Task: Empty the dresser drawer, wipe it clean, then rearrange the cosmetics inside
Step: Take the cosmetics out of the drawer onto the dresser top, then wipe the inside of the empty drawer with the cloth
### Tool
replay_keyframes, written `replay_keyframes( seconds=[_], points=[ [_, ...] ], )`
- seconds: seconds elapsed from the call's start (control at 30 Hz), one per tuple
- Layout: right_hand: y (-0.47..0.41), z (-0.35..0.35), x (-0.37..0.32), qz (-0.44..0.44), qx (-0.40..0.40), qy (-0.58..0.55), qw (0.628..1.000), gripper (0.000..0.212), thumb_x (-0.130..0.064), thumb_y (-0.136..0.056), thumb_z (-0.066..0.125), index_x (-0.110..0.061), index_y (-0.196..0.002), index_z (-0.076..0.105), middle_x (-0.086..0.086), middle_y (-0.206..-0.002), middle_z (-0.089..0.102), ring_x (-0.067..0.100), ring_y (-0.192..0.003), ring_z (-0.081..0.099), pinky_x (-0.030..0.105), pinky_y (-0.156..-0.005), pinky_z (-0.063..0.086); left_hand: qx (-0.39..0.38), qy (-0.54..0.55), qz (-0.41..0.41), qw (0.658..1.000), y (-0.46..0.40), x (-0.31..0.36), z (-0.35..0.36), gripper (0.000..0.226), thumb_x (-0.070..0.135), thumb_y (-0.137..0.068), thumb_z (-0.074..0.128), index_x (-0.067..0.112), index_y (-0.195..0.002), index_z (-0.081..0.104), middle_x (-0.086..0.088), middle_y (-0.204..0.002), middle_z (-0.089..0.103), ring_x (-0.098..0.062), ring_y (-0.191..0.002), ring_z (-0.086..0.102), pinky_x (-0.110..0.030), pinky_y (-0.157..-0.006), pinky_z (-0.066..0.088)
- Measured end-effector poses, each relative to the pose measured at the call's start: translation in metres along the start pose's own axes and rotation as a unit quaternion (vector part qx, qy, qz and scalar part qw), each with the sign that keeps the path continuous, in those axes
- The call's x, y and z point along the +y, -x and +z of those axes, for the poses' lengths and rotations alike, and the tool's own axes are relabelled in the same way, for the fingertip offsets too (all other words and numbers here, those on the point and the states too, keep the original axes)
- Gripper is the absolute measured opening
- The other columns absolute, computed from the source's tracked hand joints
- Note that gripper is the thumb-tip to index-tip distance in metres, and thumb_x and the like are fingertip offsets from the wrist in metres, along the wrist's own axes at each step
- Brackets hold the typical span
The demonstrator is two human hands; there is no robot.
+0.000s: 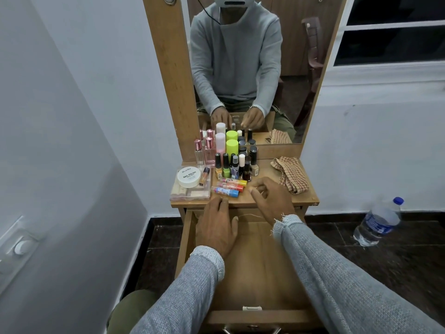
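The wooden drawer [255,273] stands pulled out with nothing lying inside it. Cosmetics crowd the dresser top [267,198]: several nail polish bottles [232,167], perfume bottles [204,153], a green-capped bottle [232,147], a white jar marked nail polish [189,178] on a clear palette box [190,191], and three coloured tubes [231,186]. My left hand [216,227] hovers over the drawer's back end, fingers straight, tips at the top's front edge. My right hand [271,197] is over the dresser top beside the tubes, fingers loosely curled, holding nothing.
A checked cloth [291,174] lies crumpled on the right of the dresser top. The mirror [240,68] behind reflects a person in a grey sweater. A plastic water bottle [378,222] stands on the dark floor at right. A wall switch [20,247] is at left.
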State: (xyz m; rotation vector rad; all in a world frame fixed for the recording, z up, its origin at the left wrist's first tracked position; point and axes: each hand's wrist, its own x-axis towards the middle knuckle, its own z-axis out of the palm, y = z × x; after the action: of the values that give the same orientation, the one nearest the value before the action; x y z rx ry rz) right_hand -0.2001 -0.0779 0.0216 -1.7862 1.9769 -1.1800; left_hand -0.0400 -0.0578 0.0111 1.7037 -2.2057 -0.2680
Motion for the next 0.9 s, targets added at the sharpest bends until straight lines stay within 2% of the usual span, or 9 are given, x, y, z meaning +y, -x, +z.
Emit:
replay_keyframes(
  seconds=[0.13,0.23,0.37,0.47,0.57,0.7,0.9],
  points=[
    [-0.016,-0.022,0.018,-0.027,0.058,0.085,0.994,0.009,-0.025,-0.088,0.062,-0.017,-0.088,0.065,-0.006,-0.08,0.061,0.014,-0.077,0.056,0.029,-0.067,0.046,0.023,-0.004,0.037,0.999,0.005,0.009,0.008,0.051,0.043,-0.095,0.05,0.022,-0.141,0.043,0.002,-0.144,0.044,-0.014,-0.133,0.039,-0.033,-0.109,0.039],
    [-0.034,-0.034,0.036,-0.034,0.074,0.134,0.988,0.015,-0.025,-0.085,0.064,-0.012,-0.092,0.067,0.005,-0.094,0.065,0.024,-0.092,0.057,0.036,-0.079,0.048,0.035,0.008,0.084,0.996,0.004,0.022,0.01,0.046,0.04,-0.094,0.051,0.022,-0.136,0.047,0.002,-0.138,0.048,-0.015,-0.127,0.044,-0.031,-0.103,0.041],
    [-0.054,-0.039,0.05,-0.008,0.023,0.213,0.977,0.034,-0.032,-0.086,0.063,-0.011,-0.114,0.059,0.01,-0.119,0.056,0.029,-0.11,0.05,0.04,-0.091,0.043,0.037,0.012,0.121,0.992,0.001,0.036,0.016,0.043,0.037,-0.093,0.054,0.02,-0.132,0.051,0.001,-0.134,0.05,-0.016,-0.123,0.047,-0.031,-0.101,0.044],
    [-0.065,-0.034,0.06,0.007,-0.033,0.221,0.975,0.049,-0.035,-0.088,0.059,-0.01,-0.129,0.049,0.01,-0.136,0.045,0.028,-0.125,0.041,0.04,-0.103,0.036,0.037,0.018,0.132,0.99,-0.002,0.041,0.021,0.042,0.036,-0.091,0.055,0.02,-0.13,0.053,0.002,-0.131,0.052,-0.016,-0.121,0.049,-0.032,-0.099,0.045],
    [-0.068,-0.024,0.068,0.021,-0.052,0.228,0.972,0.056,-0.035,-0.09,0.054,-0.01,-0.138,0.04,0.012,-0.144,0.04,0.029,-0.135,0.033,0.039,-0.112,0.031,0.041,0.02,0.139,0.989,-0.001,0.044,0.024,0.043,0.036,-0.092,0.054,0.021,-0.132,0.052,0.002,-0.134,0.051,-0.016,-0.123,0.048,-0.031,-0.102,0.043],
    [-0.067,-0.018,0.07,0.041,-0.044,0.233,0.971,0.05,-0.028,-0.094,0.048,-0.012,-0.14,0.038,0.01,-0.146,0.039,0.028,-0.136,0.033,0.04,-0.111,0.032,0.035,0.025,0.132,0.99,-0.002,0.044,0.026,0.045,0.038,-0.093,0.051,0.022,-0.135,0.049,0.001,-0.138,0.049,-0.015,-0.126,0.046,-0.031,-0.104,0.041],
    [-0.066,-0.022,0.061,0.078,-0.005,0.198,0.977,0.037,-0.012,-0.093,0.045,-0.014,-0.129,0.051,0.008,-0.135,0.053,0.029,-0.118,0.053,0.038,-0.096,0.043,0.018,0.039,0.121,0.992,0.006,0.036,0.024,0.042,0.042,-0.095,0.048,0.026,-0.134,0.048,0.006,-0.135,0.052,-0.011,-0.121,0.049,-0.026,-0.101,0.041]
  ],
)
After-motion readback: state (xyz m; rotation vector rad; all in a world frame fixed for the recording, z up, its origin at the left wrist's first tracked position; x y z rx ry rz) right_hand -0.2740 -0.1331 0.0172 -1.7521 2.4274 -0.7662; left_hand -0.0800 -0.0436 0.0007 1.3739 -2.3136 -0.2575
